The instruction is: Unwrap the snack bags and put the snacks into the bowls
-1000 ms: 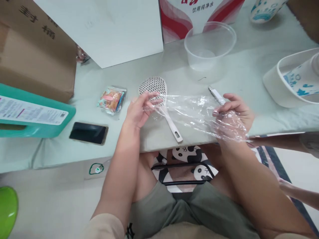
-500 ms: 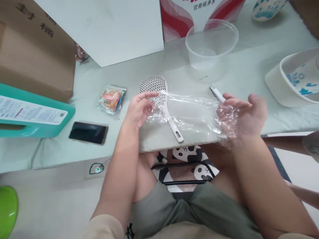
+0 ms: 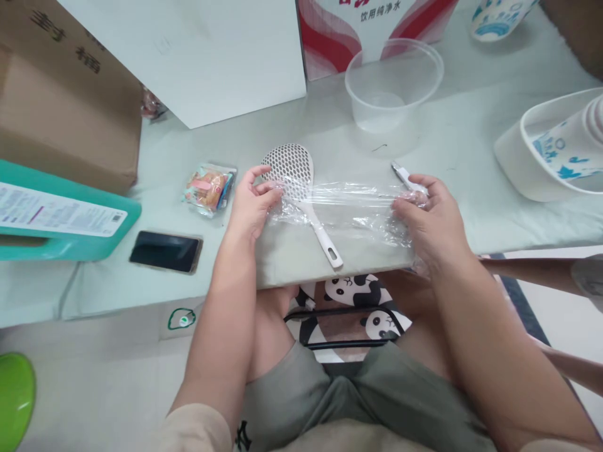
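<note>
A crinkled clear plastic film (image 3: 353, 196) is stretched between my two hands, above the table's front part. My left hand (image 3: 252, 201) pinches its left end between thumb and fingers. At the right end, my right hand (image 3: 431, 216) grips the film with bent fingers. Beneath the film lies a white slotted skimmer (image 3: 288, 164), its handle pointing toward the table's front edge. A small white tool with a metal tip (image 3: 400, 171) lies just beyond my right hand, its near end hidden.
A clear plastic bowl (image 3: 393, 94) stands behind the film. On the left are a wrapped snack (image 3: 208, 188), a phone (image 3: 166, 251) and a green container (image 3: 108, 216). A white bin (image 3: 513, 154) holding patterned cups stands right. Boxes line the back.
My right hand has moved left and closed from a spread pose onto the film. My left thumb and fingers have come together on the other end, and the film looks tauter.
</note>
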{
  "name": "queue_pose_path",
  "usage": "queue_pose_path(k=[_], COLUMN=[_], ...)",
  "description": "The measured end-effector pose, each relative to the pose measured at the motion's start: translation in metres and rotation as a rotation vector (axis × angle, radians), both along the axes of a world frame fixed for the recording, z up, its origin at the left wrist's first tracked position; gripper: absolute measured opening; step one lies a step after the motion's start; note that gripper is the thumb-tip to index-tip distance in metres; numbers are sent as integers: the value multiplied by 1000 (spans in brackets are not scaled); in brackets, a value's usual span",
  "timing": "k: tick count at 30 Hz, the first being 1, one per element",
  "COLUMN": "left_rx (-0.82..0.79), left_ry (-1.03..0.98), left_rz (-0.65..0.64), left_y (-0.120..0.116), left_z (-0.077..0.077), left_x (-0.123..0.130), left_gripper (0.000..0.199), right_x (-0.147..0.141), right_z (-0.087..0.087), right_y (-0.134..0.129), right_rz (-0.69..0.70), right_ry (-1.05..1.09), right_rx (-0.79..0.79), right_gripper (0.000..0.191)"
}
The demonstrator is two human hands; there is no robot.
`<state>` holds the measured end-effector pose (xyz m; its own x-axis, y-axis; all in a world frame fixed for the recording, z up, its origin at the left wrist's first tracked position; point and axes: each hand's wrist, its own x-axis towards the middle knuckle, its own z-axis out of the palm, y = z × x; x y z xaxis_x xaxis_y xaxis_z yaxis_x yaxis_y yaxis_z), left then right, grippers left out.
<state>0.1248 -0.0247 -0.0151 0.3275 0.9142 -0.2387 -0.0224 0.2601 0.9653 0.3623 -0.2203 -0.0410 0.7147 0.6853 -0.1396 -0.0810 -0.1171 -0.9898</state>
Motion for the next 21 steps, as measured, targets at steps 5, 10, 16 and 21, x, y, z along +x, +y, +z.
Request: queue_pose_path(k=[5,10,16,21], left_rx=[-139,-270,-142,67], left_ry=[-126,-65,-43,105], left_rz=[-76,-253,-157,-82], left_y=[-5,-11,-11,-11], left_z=[5,11,10,4], left_x=[-1,-2,1,2], left_gripper=[41,20,11,18], right_x=[-9,-12,-7,-4], right_z=[8,8,7,5], right_y=[3,5,3,4], right_rz=[-85,-102,17,-26], right_ry=[98,47,163,122], right_rx=[136,206,-38,10], right_gripper=[42,44,26,22])
